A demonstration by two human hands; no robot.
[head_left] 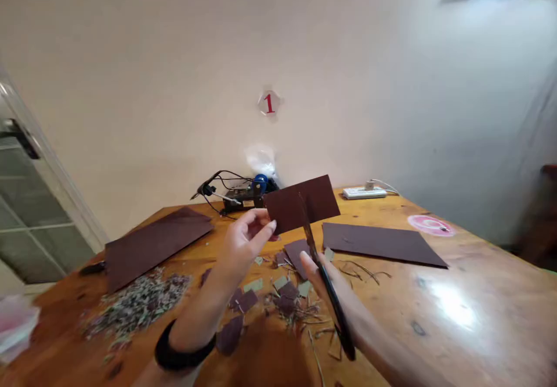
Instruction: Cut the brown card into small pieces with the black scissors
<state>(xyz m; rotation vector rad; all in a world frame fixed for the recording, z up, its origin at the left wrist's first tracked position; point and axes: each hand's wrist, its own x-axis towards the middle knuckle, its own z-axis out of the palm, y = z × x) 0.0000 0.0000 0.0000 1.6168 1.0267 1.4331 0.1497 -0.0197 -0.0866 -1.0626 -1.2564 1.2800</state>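
Observation:
Between the thumb and fingers of my left hand [252, 236] is the left end of a dark brown rectangular sheet [285, 207], raised above the table. My right hand [328, 282] grips a pair of black-handled scissors [331, 297]. Their blades point up and away, overlapping the middle of the sheet; whether they have cut into it I cannot tell. Below both hands lie cut brown pieces [247, 301], greenish pieces [253, 285] and thin dry stems [313, 317]. My right fingers are partly hidden behind the handles.
Larger brown sheets lie at the left [156, 245] and right [383, 243] of the wooden table [478, 300]. A heap of dry shreds [143, 303] sits at front left. Black equipment with cables [239, 198] and a white power strip [364, 192] stand near the wall.

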